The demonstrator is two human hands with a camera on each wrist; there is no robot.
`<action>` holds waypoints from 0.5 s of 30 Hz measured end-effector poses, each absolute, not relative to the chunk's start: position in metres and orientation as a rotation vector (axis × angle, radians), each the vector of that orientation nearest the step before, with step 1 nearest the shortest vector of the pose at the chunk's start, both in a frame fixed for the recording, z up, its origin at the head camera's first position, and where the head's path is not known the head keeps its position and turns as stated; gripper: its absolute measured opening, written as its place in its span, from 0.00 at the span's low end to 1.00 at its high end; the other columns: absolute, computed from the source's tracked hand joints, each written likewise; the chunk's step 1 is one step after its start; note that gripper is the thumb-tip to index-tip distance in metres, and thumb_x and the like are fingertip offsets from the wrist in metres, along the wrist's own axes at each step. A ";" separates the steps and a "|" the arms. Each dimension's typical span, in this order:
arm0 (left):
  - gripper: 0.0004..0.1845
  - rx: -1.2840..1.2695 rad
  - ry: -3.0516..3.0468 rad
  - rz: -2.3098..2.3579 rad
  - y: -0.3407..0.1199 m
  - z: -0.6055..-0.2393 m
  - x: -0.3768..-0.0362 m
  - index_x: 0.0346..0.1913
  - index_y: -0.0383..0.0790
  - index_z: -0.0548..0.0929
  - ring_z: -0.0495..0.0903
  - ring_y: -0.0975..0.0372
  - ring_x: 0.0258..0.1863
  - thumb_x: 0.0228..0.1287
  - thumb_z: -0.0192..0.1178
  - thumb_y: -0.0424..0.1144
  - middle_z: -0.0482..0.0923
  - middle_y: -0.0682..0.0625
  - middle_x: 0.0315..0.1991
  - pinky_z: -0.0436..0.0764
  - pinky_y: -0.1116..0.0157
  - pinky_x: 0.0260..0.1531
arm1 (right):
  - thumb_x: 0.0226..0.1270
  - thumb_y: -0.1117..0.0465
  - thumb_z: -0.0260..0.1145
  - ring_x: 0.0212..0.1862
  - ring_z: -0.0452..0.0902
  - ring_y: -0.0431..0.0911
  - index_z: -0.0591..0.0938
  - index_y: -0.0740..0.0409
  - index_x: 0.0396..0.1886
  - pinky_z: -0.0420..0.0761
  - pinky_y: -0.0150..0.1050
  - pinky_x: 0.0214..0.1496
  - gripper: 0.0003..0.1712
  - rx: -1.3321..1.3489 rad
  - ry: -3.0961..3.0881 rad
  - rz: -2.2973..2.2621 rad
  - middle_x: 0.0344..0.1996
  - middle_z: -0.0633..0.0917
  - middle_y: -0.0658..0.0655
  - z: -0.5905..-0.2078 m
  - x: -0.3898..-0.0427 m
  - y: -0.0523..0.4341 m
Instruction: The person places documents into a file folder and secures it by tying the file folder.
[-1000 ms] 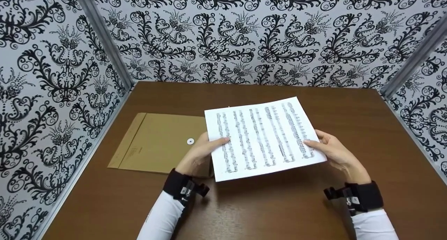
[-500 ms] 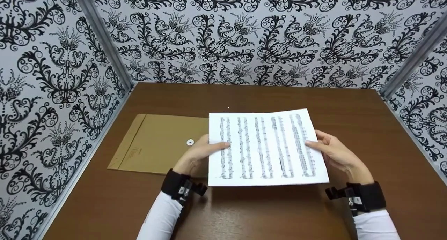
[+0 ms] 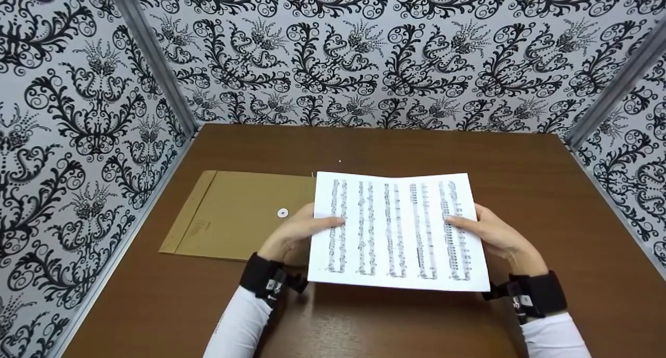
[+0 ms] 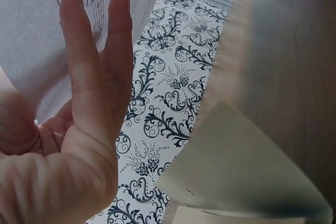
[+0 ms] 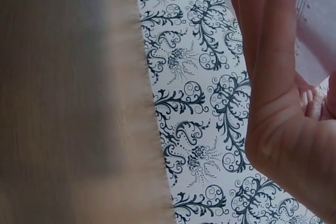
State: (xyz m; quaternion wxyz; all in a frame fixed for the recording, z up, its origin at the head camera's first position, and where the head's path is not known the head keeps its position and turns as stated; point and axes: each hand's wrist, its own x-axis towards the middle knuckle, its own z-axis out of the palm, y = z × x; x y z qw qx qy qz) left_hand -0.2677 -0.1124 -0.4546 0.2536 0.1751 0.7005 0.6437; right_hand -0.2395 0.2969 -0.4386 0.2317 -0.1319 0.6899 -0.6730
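White sheet music with printed staves running up and down is held above the table, its sides slightly bent. At its left edge my left hand pinches it, thumb on top and fingers beneath. My right hand grips the right edge the same way. From below, the left wrist view shows the left hand with its fingers stretched along the underside of the paper. In the right wrist view the right hand has its fingers behind the sheet.
A brown envelope with a white button lies on the left of the wooden table, partly behind the left hand. Black-and-white patterned walls enclose the table at the back and sides.
The sheet music, first tilted up to the right, has come level and moved lower, nearer to me. Both hands keep their hold. The envelope stays in place.
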 end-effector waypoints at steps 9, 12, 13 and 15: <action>0.18 0.493 1.873 1.750 -0.115 -0.455 -0.268 0.61 0.33 0.80 0.92 0.61 0.34 0.73 0.60 0.37 0.91 0.45 0.43 0.90 0.64 0.36 | 0.80 0.65 0.55 0.39 0.93 0.48 0.78 0.52 0.59 0.90 0.42 0.39 0.14 -0.429 1.917 -1.793 0.41 0.92 0.51 -0.446 -0.243 0.295; 0.18 0.499 1.894 1.731 -0.116 -0.455 -0.268 0.61 0.34 0.80 0.92 0.61 0.34 0.73 0.60 0.38 0.91 0.46 0.43 0.90 0.65 0.36 | 0.80 0.64 0.56 0.38 0.93 0.47 0.80 0.52 0.57 0.90 0.41 0.38 0.13 -0.419 1.942 -1.779 0.40 0.93 0.51 -0.447 -0.244 0.295; 0.19 0.497 1.900 1.727 -0.117 -0.455 -0.268 0.61 0.34 0.80 0.92 0.61 0.34 0.73 0.60 0.38 0.91 0.46 0.43 0.90 0.65 0.36 | 0.80 0.64 0.56 0.37 0.93 0.47 0.81 0.51 0.56 0.90 0.41 0.38 0.12 -0.415 1.945 -1.777 0.40 0.93 0.51 -0.447 -0.244 0.295; 0.19 0.493 1.908 1.725 -0.117 -0.455 -0.268 0.61 0.34 0.80 0.92 0.61 0.34 0.73 0.61 0.39 0.91 0.45 0.43 0.90 0.65 0.36 | 0.80 0.64 0.56 0.37 0.93 0.47 0.82 0.51 0.55 0.90 0.41 0.37 0.12 -0.408 1.955 -1.777 0.39 0.93 0.51 -0.447 -0.244 0.294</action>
